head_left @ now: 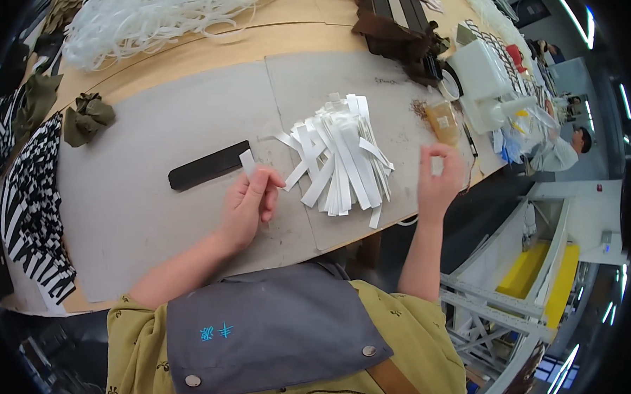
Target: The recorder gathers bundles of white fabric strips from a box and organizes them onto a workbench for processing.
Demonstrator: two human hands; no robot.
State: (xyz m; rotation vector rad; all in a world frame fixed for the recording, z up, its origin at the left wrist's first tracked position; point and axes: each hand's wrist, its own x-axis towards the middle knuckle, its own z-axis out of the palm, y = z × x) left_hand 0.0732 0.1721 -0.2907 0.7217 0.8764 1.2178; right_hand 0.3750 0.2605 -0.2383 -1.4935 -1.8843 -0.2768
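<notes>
My left hand (248, 204) is closed, pinching a short white strip (247, 163) between thumb and fingers, one end sticking up. Just beyond it on the grey work surface lies a long black bar (210, 165) with rounded corners. To the right of that hand is a loose pile of flat white strips (342, 156), fanned out and overlapping. My right hand (442, 178) is raised near the table's right edge, apart from the pile. Its thumb and index finger meet in a ring; anything between the tips is too small to make out.
Black-and-white strips (37, 206) spread along the left edge, beside a crumpled olive cloth (88, 119). Translucent tubing (154, 21) is heaped at the back left. Dark blocks (394, 17), a white plastic container (479, 74) and an amber bag (443, 121) stand at the right. A person (558, 155) is farther off.
</notes>
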